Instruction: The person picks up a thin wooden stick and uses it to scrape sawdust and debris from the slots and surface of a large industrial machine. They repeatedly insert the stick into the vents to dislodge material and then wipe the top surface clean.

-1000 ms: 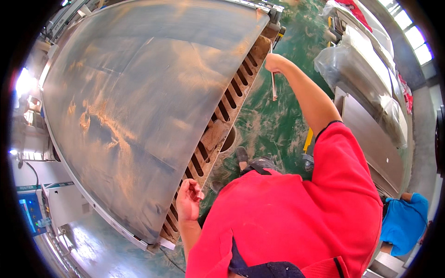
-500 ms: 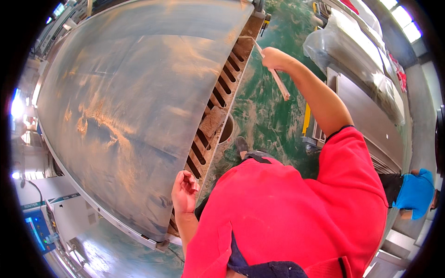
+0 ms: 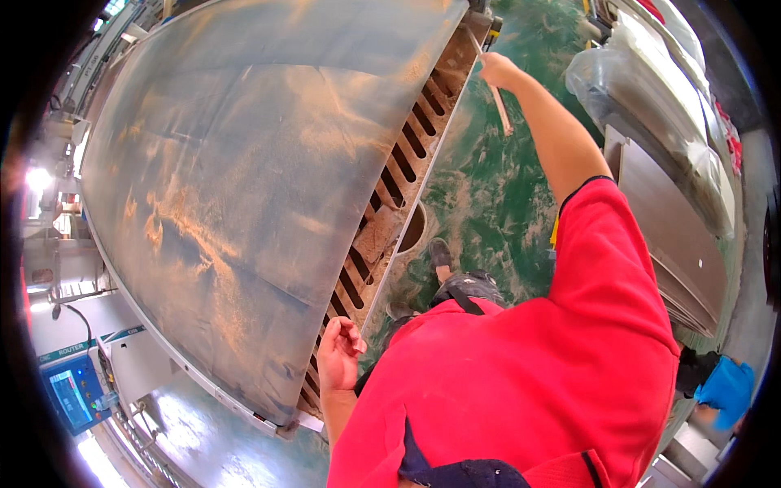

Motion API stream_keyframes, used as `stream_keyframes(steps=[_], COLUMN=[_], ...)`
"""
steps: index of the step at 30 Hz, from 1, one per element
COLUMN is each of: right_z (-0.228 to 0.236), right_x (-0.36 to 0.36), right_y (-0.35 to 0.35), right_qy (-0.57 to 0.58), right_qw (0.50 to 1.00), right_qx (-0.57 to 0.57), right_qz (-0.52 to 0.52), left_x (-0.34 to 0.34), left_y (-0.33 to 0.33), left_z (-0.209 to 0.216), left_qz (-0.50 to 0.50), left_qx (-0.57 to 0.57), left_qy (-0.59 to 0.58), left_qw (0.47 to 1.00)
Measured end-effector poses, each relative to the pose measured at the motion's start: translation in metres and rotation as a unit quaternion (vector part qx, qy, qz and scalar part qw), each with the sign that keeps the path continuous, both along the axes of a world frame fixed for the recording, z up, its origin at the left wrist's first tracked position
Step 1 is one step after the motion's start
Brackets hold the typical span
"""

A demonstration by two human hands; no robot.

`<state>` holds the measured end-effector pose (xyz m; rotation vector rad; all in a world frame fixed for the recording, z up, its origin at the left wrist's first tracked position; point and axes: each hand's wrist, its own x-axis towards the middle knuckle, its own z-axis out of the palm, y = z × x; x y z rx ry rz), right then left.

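My right hand (image 3: 498, 71) is stretched far forward, its fingers closed round a thin wooden strip (image 3: 502, 112). The strip's far end reaches over the far part of a slotted ledge (image 3: 417, 130) covered in brown dust. Close to my body, my left hand (image 3: 338, 354) is raised by the near part of that ledge, fingers curled in, with nothing visible in them. Beside the ledge lies a broad grey sheet (image 3: 268, 154) streaked with sawdust. A dusty brown block (image 3: 378, 234) rests across the slots midway along.
A round bin (image 3: 415, 228) stands under the ledge, near my feet. Boards (image 3: 671, 236) and plastic-wrapped panels (image 3: 643, 89) are stacked at right. A blue control panel (image 3: 71, 394) is at lower left. Another person in a blue top (image 3: 726, 392) is at far right.
My right hand has moved farther forward along the ledge with the wooden strip. My left hand stays curled by the near part of the ledge. The whole view has shifted slightly.
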<state>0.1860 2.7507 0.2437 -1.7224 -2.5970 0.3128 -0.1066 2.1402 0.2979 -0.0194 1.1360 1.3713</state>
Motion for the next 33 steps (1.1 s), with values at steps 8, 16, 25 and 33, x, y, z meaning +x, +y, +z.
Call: stream_keyframes(steps=[8,16,25,33], right_z=[0.074,0.182,0.243,0.244], right_x=[0.003,-0.008,-0.065,-0.060], right_y=[-0.062,-0.178,-0.304,-0.302], right_qy=[0.017,0.009,-0.076,0.011], right_qw=[0.989,0.960,0.934,0.979], right_qx=[-0.149,-0.276,-0.350,-0.205], right_qz=[0.009,-0.039,-0.022,-0.002], left_x=[0.011,-0.007,-0.035,-0.047], left_y=[0.020,0.012,-0.035,-0.047], left_z=[-0.005,-0.011,-0.027,-0.034], left_qz=[-0.016,-0.039,-0.037,-0.001], left_qx=[0.002,0.053,0.092,0.087], left_qy=[-0.019,-0.039,-0.052,-0.057], left_qw=[1.000,0.997,0.994,0.995])
